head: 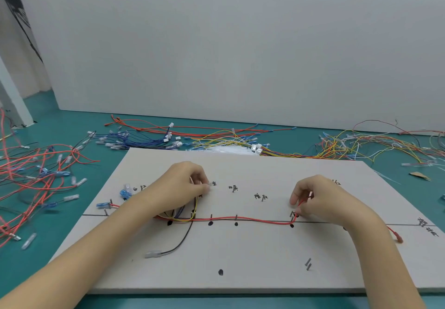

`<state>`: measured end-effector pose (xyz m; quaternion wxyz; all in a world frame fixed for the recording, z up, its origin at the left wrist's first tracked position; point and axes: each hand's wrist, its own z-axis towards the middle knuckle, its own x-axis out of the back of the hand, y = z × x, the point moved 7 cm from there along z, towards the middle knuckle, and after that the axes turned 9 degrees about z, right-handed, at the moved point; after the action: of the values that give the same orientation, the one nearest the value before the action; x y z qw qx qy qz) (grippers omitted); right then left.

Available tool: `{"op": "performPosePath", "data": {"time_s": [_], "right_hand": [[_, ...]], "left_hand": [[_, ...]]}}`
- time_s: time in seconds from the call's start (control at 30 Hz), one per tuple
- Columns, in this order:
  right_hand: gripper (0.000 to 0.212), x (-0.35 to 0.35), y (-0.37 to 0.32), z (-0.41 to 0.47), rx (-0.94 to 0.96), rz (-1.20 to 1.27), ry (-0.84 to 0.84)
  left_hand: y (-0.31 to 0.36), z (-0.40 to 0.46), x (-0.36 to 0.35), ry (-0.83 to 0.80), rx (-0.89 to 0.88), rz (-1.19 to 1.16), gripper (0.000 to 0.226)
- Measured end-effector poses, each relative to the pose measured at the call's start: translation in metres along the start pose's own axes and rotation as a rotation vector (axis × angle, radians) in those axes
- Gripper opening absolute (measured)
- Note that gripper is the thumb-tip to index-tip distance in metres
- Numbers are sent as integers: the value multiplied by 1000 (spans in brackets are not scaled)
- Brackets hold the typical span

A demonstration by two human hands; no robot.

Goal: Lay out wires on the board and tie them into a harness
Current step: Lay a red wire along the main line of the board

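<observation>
Routing a red wire along the board's drawn line.

The red wire (252, 219) lies left to right along the line on the board (240, 260), past the nails, and turns up at a nail into the right hand (320, 200), which pinches it between thumb and fingers. The left hand (183, 185), further left, pinches a small clear terminal (212, 183) at a far nail. The wire's long run lies left of the right hand's pinch. No containers show; loose wires (36, 171) lie around the board.
</observation>
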<state>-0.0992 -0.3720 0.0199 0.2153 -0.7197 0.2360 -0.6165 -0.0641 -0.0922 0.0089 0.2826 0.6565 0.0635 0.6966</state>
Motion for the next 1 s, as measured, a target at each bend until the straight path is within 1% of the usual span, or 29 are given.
{"op": "performPosePath", "data": {"time_s": [0.1, 0.17, 0.23, 0.37, 0.47, 0.57, 0.63, 0.77, 0.9, 1.0], "right_hand": [[23, -1, -1, 1, 12, 1, -7], [22, 0, -1, 1, 17, 4, -8], [21, 0, 0, 1, 15, 5, -8], [18, -1, 4, 1, 16, 43, -3], [19, 0, 5, 2, 15, 56, 1], [20, -1, 6, 3, 13, 55, 3], [21, -2, 7, 3, 11, 61, 5], [17, 1, 13, 3, -11, 104, 32], [14, 2, 22, 1, -43, 182, 53], [14, 1, 25, -2, -23, 226, 80]], "left_hand": [[-14, 4, 4, -1, 79, -141, 7], [-17, 7, 5, -32, 104, -171, 6], [-18, 9, 4, -40, 117, -155, 6], [-19, 6, 3, 19, 123, -176, 4], [-21, 3, -1, 34, 130, -182, 11], [-20, 2, 0, 27, 114, -201, 13], [-21, 1, 4, 54, 122, -209, 14], [-29, 1, 8, 104, 206, -159, 5], [-25, -2, 12, 147, 173, -88, 13], [-23, -4, 13, 156, 153, -118, 15]]}}
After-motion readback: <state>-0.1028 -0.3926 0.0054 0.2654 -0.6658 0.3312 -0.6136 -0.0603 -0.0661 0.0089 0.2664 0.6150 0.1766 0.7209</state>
